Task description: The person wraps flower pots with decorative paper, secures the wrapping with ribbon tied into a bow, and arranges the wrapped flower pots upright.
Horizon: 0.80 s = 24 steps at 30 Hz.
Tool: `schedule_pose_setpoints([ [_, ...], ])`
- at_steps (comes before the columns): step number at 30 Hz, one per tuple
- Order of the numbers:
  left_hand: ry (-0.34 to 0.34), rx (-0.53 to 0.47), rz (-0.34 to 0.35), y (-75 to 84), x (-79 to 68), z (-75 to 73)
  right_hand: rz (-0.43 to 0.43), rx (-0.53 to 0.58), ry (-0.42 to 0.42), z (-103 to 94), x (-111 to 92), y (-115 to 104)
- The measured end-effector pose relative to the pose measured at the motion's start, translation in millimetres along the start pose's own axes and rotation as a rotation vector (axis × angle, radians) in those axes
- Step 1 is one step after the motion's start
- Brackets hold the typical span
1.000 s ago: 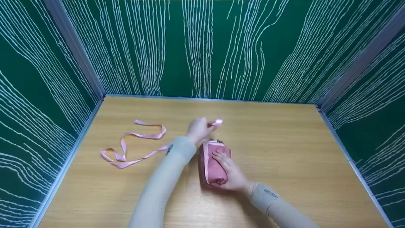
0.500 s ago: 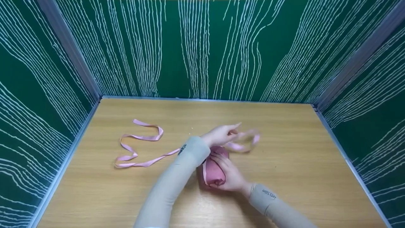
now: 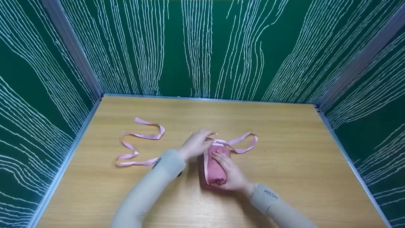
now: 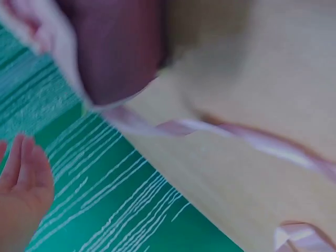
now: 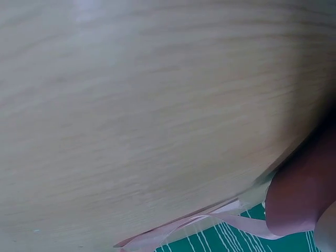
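A rolled-up pink case (image 3: 216, 169) with pale pink edging lies lengthwise on the table. My right hand (image 3: 232, 174) holds it from the right, fingers across the top and thumb at the near end. Over its far left corner is my left hand (image 3: 196, 143); the left wrist view shows those fingers (image 4: 23, 168) straight and apart from the case (image 4: 115, 47). Pale pink ribbon (image 3: 243, 150) crosses the far end and makes a loop on the right. More ribbon (image 3: 142, 137) winds over the table at left, its stretch toward the case partly hidden by my left forearm.
The wooden table (image 3: 294, 152) is bounded at the back and sides by green panels (image 3: 174, 47) with white wavy lines. Tiny light specks lie on the table just beyond the case.
My left hand carried the ribbon end rightward across the case's far end, let it go, and came back left. The ribbon now lies looped at right. The right hand stayed on the case.
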<state>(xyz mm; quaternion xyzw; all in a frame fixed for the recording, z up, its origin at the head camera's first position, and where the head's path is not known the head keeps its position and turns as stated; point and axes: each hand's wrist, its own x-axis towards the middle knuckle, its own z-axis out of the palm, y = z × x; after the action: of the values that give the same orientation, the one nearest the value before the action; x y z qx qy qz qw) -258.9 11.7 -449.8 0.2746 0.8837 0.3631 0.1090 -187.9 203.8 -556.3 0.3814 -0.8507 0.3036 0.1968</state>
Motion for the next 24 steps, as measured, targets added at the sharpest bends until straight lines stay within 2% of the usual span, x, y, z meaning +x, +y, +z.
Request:
schedule_pose_setpoints([
  [5, 0.095, 0.206, 0.337, -13.2, -24.2, 20.8, 0.004, -0.006, -0.009, -0.6, 1, -1],
  [8, 0.070, 0.245, 0.418, -16.7, -35.5, 34.4, 0.025, -0.009, -0.022, -1.6, 1, -2],
  [10, 0.038, 0.233, 0.410, -17.8, -41.1, 42.3, 0.061, -0.006, -0.036, -2.4, 2, -4],
  [14, -0.010, 0.188, 0.345, -20.0, -48.0, 54.3, 0.188, 0.014, -0.083, -4.9, 2, -8],
  [17, -0.059, 0.206, 0.309, -22.1, -50.8, 61.4, 0.251, 0.031, -0.119, -6.1, 2, -10],
  [21, -0.132, 0.248, 0.274, -23.8, -53.6, 68.4, 0.262, 0.055, -0.130, -5.8, 0, -10],
  [24, -0.142, 0.274, 0.281, -24.6, -54.7, 71.0, 0.245, 0.099, -0.105, -4.0, -1, -9],
])
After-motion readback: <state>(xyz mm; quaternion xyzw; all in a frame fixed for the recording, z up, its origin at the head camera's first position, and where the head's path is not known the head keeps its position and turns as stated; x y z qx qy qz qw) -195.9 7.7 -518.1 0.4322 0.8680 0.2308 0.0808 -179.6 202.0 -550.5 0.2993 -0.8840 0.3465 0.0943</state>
